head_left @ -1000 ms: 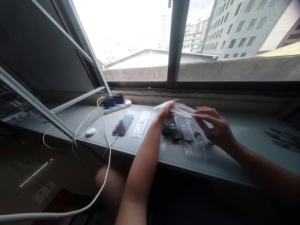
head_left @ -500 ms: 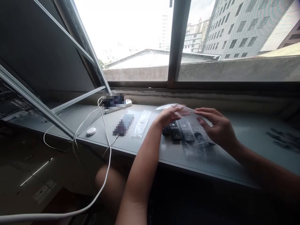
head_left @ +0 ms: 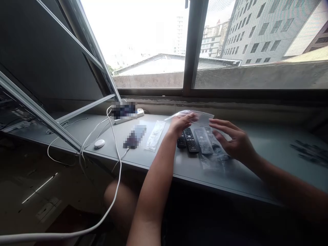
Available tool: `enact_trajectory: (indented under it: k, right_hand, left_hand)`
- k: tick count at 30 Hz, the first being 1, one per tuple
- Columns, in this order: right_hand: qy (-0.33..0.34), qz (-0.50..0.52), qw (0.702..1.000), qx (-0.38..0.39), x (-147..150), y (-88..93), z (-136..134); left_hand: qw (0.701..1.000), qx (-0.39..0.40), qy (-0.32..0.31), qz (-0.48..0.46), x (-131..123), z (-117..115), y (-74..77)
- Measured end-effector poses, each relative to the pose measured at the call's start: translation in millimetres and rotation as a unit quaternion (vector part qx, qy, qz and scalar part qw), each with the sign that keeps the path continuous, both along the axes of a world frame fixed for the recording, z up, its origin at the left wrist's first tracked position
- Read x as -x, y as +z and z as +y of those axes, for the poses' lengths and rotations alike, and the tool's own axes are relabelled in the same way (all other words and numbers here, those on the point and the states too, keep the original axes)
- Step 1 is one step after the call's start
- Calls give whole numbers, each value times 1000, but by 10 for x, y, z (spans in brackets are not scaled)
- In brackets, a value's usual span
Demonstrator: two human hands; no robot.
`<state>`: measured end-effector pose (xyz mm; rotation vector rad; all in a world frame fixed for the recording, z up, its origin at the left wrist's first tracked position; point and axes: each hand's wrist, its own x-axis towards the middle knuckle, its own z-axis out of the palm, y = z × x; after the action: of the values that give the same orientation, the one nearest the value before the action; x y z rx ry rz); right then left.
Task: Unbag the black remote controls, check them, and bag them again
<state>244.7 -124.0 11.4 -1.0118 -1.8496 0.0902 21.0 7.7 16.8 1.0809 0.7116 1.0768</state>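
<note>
A clear plastic bag (head_left: 203, 118) is raised over the table, its film spread to both sides of my left hand. My left hand (head_left: 182, 123) is closed on this bag, partly seen through the film. My right hand (head_left: 232, 138) has its fingers stretched out and its thumb apart, with the fingertips at the bag's right edge. Below my hands lie two black remote controls (head_left: 191, 141) side by side, the left one partly hidden by my left hand. Against them on the right rests a remote control in a clear bag (head_left: 204, 141), with more crumpled clear plastic packaging (head_left: 217, 159) beside it.
To the left lie a flat white plastic packet (head_left: 155, 136), a blurred-out phone-like device (head_left: 135, 136) on a cable and a white round case (head_left: 99, 143). A power strip (head_left: 140, 112) stands near the window. White cables (head_left: 116, 147) hang over the table edge. Dark thin items (head_left: 311, 152) lie far right.
The plastic bag and my left hand have shifted a little left, and the film is spread wider. My right hand has moved slightly left and down. The remote controls show more clearly.
</note>
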Motion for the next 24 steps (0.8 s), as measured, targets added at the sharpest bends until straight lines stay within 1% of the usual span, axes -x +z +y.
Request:
enact_trajectory:
  k: [2,4,8,11,13,18,24]
  right_hand:
    - [5,-8,1000,-4,-5,-17,13]
    - [-4,-11,1000,-12,-2,-16,19]
    - [-44,0,999,-27,6,7,18]
    - [-46,-9,999,-26,-2,0,24]
    - [-35,-27,999,-30,-12,-20,33]
    - [-14,-51,998,-37,-33,-76,56]
    - [29,-70,997,-28,-36,-98,71]
  left_hand:
    - [1000,3,-19,-5,-10,-28,17]
    - [1000,4,-22,-11,-16,-44,37]
    - [999,15,17,-26,-9,-39,74]
    - [999,22,33,-31,-2,-40,91]
    - [999,21,21,-30,-9,-52,92]
    - [999,22,-39,-3,-55,-73,53]
    - [997,19,-70,19,-65,-67,17]
